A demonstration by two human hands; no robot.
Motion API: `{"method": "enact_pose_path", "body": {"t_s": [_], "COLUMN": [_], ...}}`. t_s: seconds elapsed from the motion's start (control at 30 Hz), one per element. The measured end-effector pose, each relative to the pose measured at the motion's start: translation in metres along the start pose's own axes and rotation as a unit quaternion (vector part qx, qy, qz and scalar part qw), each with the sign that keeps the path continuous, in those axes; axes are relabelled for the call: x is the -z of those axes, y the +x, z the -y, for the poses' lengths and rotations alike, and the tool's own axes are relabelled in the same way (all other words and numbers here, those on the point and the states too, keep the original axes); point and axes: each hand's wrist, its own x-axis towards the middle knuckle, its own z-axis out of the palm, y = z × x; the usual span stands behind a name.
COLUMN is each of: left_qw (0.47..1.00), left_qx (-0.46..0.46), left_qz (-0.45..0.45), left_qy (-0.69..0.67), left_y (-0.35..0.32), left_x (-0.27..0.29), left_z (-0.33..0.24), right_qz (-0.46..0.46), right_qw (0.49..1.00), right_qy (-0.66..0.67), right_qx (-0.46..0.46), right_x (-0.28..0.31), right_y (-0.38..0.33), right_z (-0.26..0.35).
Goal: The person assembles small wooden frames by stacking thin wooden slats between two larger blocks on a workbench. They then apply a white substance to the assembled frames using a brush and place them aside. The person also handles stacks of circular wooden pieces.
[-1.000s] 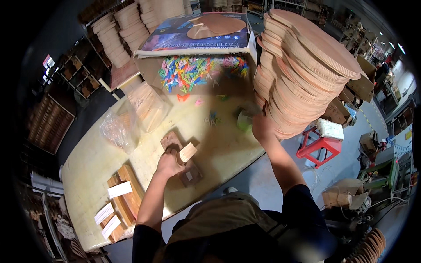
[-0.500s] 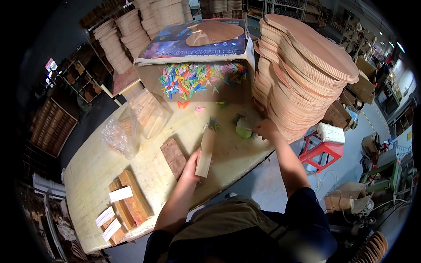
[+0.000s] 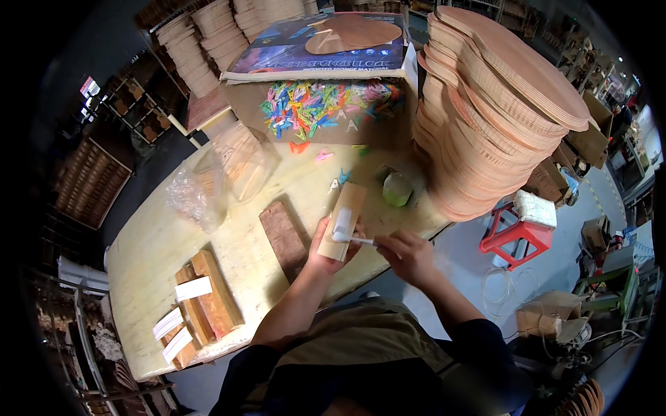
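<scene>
A flat, pale wooden piece lies tilted in my left hand, whose fingers wrap around its edges. My right hand pinches the handle of a slim white brush, with its head touching the wood near the lower end. A whitish wet-looking patch shows on the wood just above the brush head. Beyond my right hand stands a small green pot; what is in it I cannot make out. Left of my left hand rests a reddish-brown block, and small clothespins lie just past the wooden piece.
An open cardboard box holds many coloured clothespins. A tall stack of guitar-shaped wooden plates rises at the right. Plastic bags and wooden blocks with white strips sit on the table's left. A red stool stands beyond its right edge.
My right hand has come from beside the green pot to the wooden piece, bringing the brush onto it. My left hand has turned the wood so its broad face shows.
</scene>
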Motion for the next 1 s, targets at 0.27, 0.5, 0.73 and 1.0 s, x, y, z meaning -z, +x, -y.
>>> {"method": "enact_pose_path", "body": {"t_s": [0.27, 0.5, 0.73, 1.0], "left_qw": [0.997, 0.995, 0.990, 0.991], "left_qx": [-0.028, -0.038, -0.049, -0.057], "left_qz": [0.074, 0.093, 0.111, 0.105], "left_qy": [-0.018, 0.027, 0.068, 0.067], "left_y": [-0.032, -0.052, -0.060, -0.076], "left_x": [0.007, 0.019, 0.027, 0.033], "left_z": [-0.013, -0.017, -0.019, -0.026], "right_qz": [0.012, -0.018, 0.035, 0.106], "right_qw": [0.991, 0.987, 0.984, 0.975], "right_qy": [0.099, 0.073, 0.147, 0.178], "right_qx": [-0.090, -0.139, -0.090, -0.079], "right_x": [0.001, -0.025, -0.026, -0.024], "right_y": [0.024, 0.034, 0.040, 0.047], "right_z": [0.003, -0.021, 0.013, 0.035]}}
